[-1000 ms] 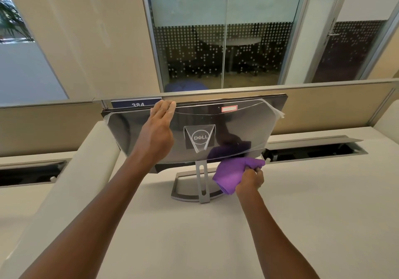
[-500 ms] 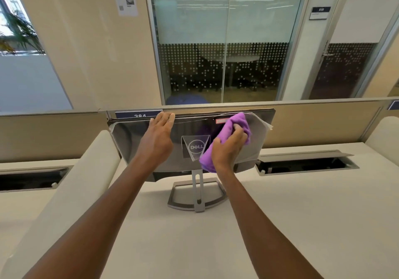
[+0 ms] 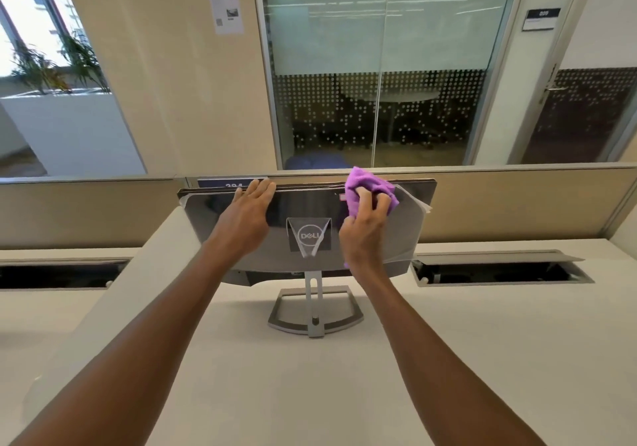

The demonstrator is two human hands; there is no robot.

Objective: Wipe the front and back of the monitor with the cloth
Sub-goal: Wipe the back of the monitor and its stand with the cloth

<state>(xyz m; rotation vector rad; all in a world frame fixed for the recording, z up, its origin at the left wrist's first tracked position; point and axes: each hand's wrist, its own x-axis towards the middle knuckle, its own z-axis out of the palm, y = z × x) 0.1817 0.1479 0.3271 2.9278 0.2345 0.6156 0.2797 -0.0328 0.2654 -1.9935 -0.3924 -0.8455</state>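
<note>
arms: two, bare from the bottom edge of the frame up to the wrists; no sleeve on the part in view
left hand (image 3: 249,218): bare, no glove; back of hand faces the camera; no ring or band on it
right hand (image 3: 362,235): bare, no glove; knuckles and back of hand in view; no ring on the visible fingers
wrists: both plain, no watch, no strap
</note>
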